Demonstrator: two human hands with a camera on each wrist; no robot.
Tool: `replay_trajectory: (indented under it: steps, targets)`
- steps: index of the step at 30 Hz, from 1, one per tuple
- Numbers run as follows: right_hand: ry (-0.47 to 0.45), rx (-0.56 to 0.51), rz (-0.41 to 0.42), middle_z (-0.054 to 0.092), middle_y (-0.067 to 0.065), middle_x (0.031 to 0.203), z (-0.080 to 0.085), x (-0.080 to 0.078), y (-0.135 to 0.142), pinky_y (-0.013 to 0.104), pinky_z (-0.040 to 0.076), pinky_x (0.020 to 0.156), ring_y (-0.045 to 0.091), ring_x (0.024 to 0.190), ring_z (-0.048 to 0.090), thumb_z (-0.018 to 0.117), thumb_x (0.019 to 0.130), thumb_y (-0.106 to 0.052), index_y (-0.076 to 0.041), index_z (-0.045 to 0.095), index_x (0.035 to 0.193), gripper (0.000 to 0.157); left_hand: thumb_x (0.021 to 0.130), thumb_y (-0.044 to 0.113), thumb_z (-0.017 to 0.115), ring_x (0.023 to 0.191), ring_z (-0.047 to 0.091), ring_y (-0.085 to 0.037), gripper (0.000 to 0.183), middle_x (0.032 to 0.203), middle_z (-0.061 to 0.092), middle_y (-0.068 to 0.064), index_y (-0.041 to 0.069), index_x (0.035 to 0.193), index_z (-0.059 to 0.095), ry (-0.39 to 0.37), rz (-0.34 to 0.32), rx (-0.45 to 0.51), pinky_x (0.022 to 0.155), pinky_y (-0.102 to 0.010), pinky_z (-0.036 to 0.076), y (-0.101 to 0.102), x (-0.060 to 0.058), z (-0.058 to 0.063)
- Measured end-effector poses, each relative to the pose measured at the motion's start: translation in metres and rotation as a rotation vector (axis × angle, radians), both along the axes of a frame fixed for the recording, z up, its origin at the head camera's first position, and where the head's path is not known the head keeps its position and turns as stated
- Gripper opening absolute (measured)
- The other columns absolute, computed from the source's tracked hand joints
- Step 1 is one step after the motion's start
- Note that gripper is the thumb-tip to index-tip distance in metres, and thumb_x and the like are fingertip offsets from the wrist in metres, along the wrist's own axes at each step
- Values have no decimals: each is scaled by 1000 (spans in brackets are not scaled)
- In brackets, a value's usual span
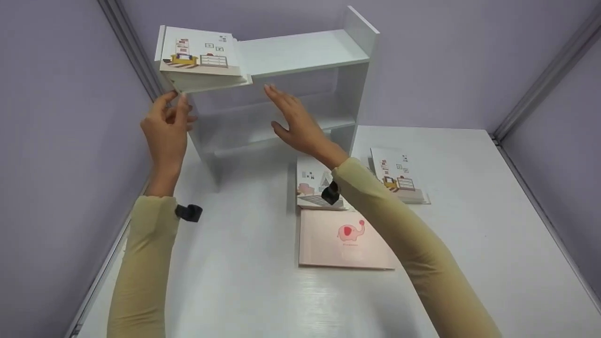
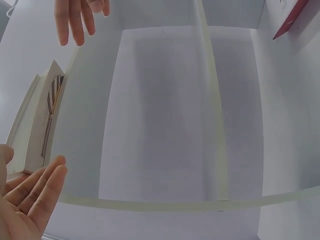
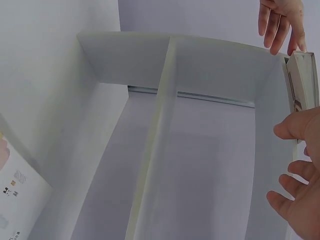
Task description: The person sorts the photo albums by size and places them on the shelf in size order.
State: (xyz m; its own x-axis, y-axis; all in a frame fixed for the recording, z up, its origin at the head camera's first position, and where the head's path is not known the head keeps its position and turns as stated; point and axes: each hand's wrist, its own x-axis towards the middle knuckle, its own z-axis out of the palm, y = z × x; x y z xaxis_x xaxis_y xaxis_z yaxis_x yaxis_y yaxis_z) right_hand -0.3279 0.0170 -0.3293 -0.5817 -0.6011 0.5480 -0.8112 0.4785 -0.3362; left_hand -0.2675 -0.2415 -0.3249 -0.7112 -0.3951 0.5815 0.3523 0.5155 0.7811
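Observation:
A white book (image 1: 202,51) with a yellow sofa on its cover lies flat at the left end of the white shelf unit's (image 1: 300,49) top board, near its front edge. My left hand (image 1: 166,129) is at the book's near left corner, thumb tip touching or almost touching it; the left wrist view shows its fingers (image 2: 47,192) fairly straight beside the book's edge. To the right and below, my right hand (image 1: 300,124) hovers in front of the shelf with fingers extended, holding nothing. The right wrist view shows the book (image 3: 303,75) beyond its thumb.
On the white table (image 1: 235,277) lie a pink book (image 1: 328,239) with an elephant, a white book (image 1: 310,188) partly behind my right sleeve, and another sofa-cover book (image 1: 399,173). Purple-grey walls (image 1: 441,61) close in the back and both sides.

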Motion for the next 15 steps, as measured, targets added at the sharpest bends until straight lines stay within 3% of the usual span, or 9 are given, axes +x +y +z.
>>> replay_trajectory:
  steps: [12, 15]
  targets:
    - [-6, -25, -25, 30, 8, 150, -9, -3, 13, 33, 22, 112, 23, 134, 31, 56, 90, -9, -9, 31, 145, 60, 95, 36, 51, 69, 67, -17, 36, 90, 70, -16, 9, 114, 64, -23, -8, 21, 57, -16, 51, 14, 7, 1]
    - [1, -44, -27, 32, 9, 149, -12, -5, 16, 33, 23, 111, 24, 133, 32, 57, 89, -7, -9, 33, 144, 59, 96, 32, 50, 72, 67, -22, 35, 92, 70, -19, 5, 115, 63, -44, -19, 24, 58, -18, 52, 25, 18, 9]
